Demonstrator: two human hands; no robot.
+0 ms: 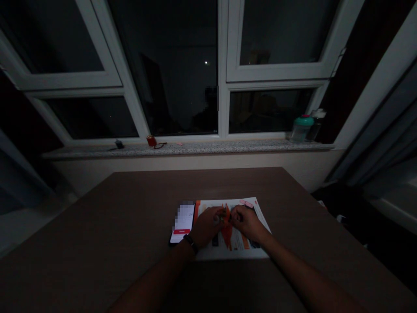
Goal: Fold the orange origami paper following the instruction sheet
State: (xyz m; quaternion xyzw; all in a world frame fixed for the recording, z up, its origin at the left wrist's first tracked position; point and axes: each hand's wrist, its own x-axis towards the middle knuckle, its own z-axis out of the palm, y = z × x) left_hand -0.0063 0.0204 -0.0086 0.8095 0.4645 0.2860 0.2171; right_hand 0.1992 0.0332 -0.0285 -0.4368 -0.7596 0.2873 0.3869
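Observation:
A small orange object, pointed at its lower end and perhaps folded paper (227,234), is between my hands above a printed sheet or booklet (208,253). My left hand (207,225), with a dark band at the wrist, has its fingers closed on the orange object's left side. On the other side, my right hand (248,221) is closed in a pinch beside its upper part; what sits between those fingertips is too small and dark to make out. A pink item (246,203) lies at the booklet's top edge.
Left of the booklet lies a lit phone (184,219) on the brown table (137,226). Beyond the table, a stone windowsill (202,148) holds a green-lidded bottle (302,128), a clear bottle, a small red jar (151,141) and a small dark item (119,144).

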